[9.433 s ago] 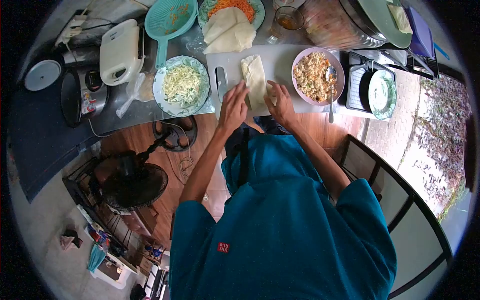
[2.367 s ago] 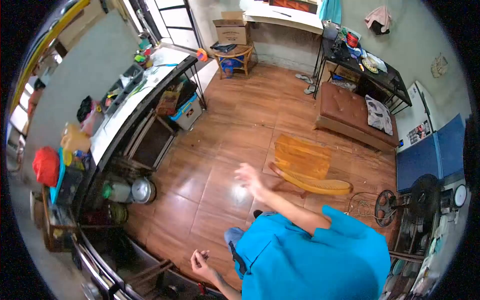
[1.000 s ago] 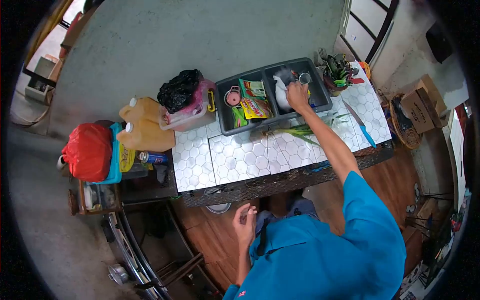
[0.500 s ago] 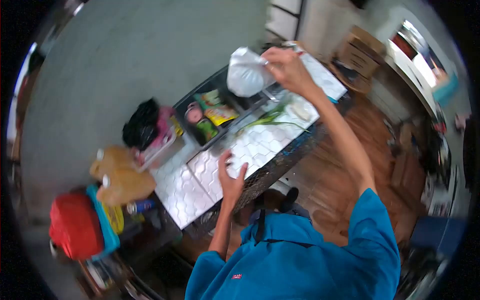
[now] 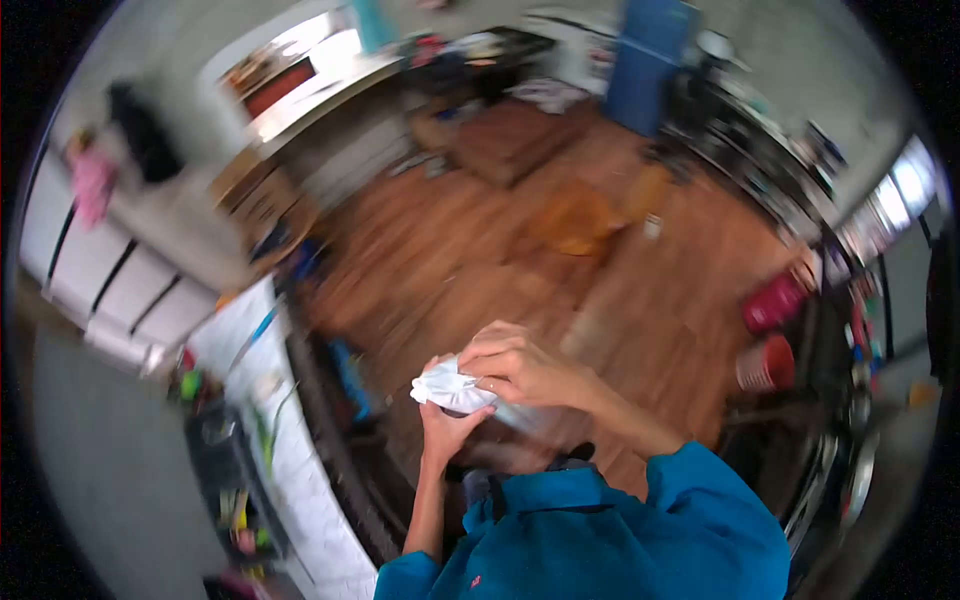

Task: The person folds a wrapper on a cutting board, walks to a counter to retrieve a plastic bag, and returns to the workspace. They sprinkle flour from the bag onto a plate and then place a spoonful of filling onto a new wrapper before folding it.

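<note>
A white plastic bag [image 5: 452, 388], bunched up, is held in front of my body over the wooden floor. My left hand [image 5: 447, 425] cups it from below and the left side, fingers wrapped round it. From the right, my right hand [image 5: 510, 365] grips its upper edge with bent fingers. What the bag contains is hidden. On the white tiled counter [image 5: 300, 480] at the left lie green stalks [image 5: 268, 435], beside a dark tray [image 5: 215, 465] with colourful packets [image 5: 240, 510].
A cardboard box [image 5: 262, 205] stands at the upper left. An orange stool [image 5: 575, 218] is on the floor ahead. At the right are a red bucket [image 5: 766, 363] and a pink container [image 5: 775, 298]. A blue cabinet [image 5: 648, 65] stands at the back.
The view has swung right, away from the counter. The bag, earlier hanging from my right hand over the tray, is now at my body's front. My left hand has taken hold of it.
</note>
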A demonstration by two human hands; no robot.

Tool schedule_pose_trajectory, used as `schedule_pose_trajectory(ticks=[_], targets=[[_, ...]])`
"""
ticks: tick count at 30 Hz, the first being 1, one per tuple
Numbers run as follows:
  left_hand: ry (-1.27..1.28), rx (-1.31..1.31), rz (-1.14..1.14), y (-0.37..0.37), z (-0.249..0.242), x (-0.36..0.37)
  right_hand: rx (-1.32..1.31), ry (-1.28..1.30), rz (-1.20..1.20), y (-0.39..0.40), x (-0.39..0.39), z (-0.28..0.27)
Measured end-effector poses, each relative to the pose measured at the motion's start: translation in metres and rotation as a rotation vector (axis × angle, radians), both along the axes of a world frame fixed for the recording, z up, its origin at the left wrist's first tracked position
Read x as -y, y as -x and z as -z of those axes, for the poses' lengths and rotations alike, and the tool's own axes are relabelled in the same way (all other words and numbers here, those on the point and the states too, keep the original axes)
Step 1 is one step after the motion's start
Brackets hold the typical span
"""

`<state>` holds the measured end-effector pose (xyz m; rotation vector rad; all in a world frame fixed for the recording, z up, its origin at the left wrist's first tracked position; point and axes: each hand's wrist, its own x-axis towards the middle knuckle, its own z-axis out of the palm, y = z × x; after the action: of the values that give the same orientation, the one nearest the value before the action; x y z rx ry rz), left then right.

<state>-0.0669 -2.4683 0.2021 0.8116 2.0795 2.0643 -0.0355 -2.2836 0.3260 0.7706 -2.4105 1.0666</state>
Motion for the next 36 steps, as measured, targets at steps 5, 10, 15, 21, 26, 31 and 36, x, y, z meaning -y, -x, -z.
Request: schedule_pose_trajectory(ticks=[5, 10, 15, 21, 26, 31, 36], targets=[[0.065, 0.146, 0.494, -0.093, 0.028, -0.214, 0.068, -0.029, 0.501, -0.158, -0.183, 0.006], [0.048, 0.275, 0.927, -0.179, 0.005, -0.372, 0.105, 0.011, 0.845, -0.268, -0.306, 0.007], [0.035, 0.277, 1.025, -0.186, 0.015, -0.503, 0.069, 0.031, 1.067, -0.299, -0.418, -0.004], [-0.041, 0.266, 1.101, -0.161, 0.001, -0.677, -0.062, 0.096, 1.085, -0.279, -0.584, -0.017], [-0.083, 0.404, 1.248, -0.142, -0.048, -0.847, -0.349, 0.634, 1.057, -0.264, -0.718, -0.002], [-0.051, 0.064, 1.220, -0.139, -0.067, -1.008, -0.372, 0.914, 1.112, -0.280, -0.833, 0.053], [0.096, 0.275, 1.388, -0.171, -0.050, -1.149, -0.237, 1.180, 1.396, -0.299, -0.940, 0.100]])
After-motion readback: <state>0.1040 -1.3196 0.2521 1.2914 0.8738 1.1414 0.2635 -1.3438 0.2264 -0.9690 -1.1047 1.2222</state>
